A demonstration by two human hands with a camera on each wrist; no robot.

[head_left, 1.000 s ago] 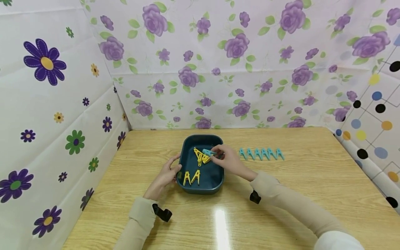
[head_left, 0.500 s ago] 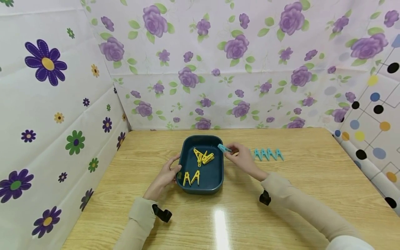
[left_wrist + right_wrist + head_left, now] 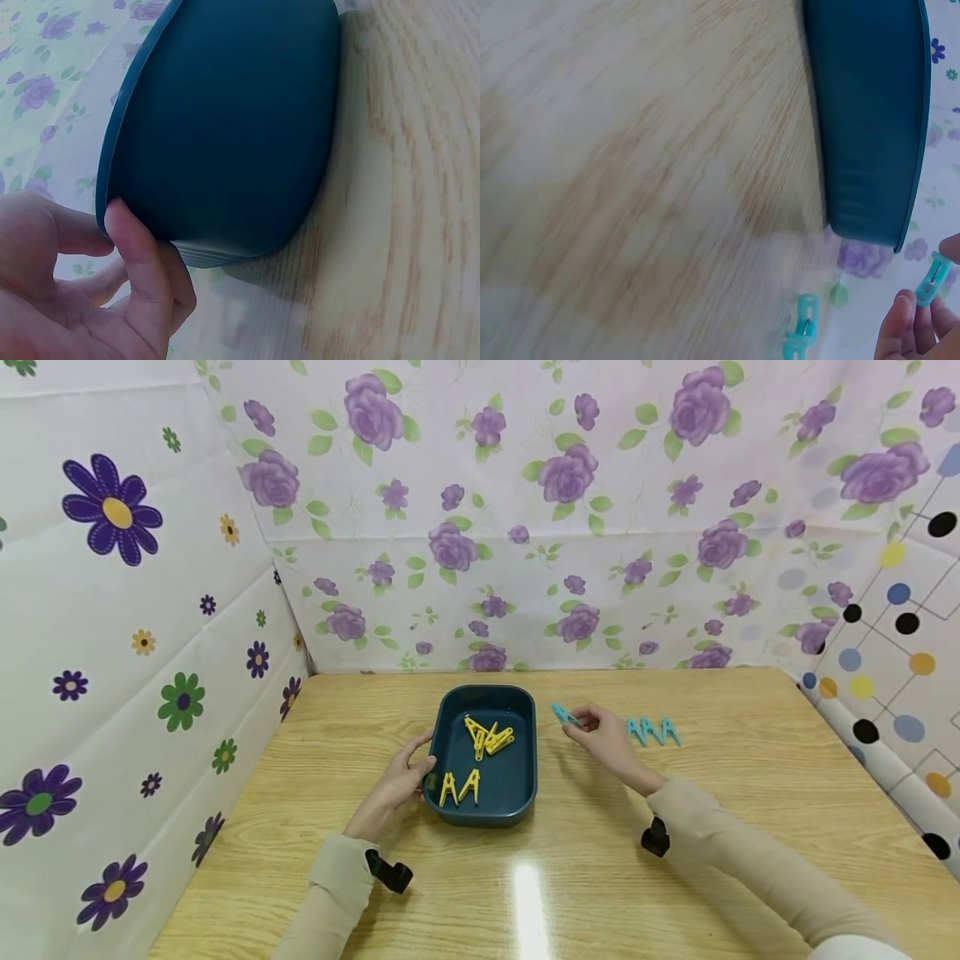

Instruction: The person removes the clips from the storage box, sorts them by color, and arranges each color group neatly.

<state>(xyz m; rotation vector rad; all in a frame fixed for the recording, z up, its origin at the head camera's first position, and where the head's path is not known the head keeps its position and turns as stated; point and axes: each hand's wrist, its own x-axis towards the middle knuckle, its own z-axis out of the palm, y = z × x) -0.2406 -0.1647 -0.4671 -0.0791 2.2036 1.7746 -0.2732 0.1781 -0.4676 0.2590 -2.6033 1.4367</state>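
plastic-looking, dark-teal rectangular basin point(image 3: 486, 819): middle of the head view, rounded corners, mouth up, base on the pale wood-grain desk point(image 3: 450, 893); it stands between the two hands, probably so that both can get at it.
left hand point(image 3: 396, 779): at the basin's left side in the frame; its grip is narrow, thumb and fingers pinching the rim, as the left wrist view shows. a hold on one edge likely steadies the basin and leaves its mouth uncovered.
right hand point(image 3: 606, 742): right of the basin, well apart from it; its grip is narrow too, fingertips pinching a small light-blue plastic-looking peg point(image 3: 566, 714).
held peg: off the desk, near the basin's upper right corner, far end toward the upper left of the frame; a fingertip hold seems to suit so slim a thing.
row of light-blue a-shaped pegs point(image 3: 652, 731): just right of the right hand, three visible, legs toward the frame's bottom; side by side, each is probably easy to pick singly.
pair of yellow a-shaped pegs point(image 3: 470, 785): lower left inside the basin, side by side.
loose cluster of yellow pegs point(image 3: 498, 740): near the basin's centre, overlapping at mixed angles; exact count unclear.
purple-flowered white cloth point(image 3: 525, 577): upright behind the desk, perhaps as a screen.
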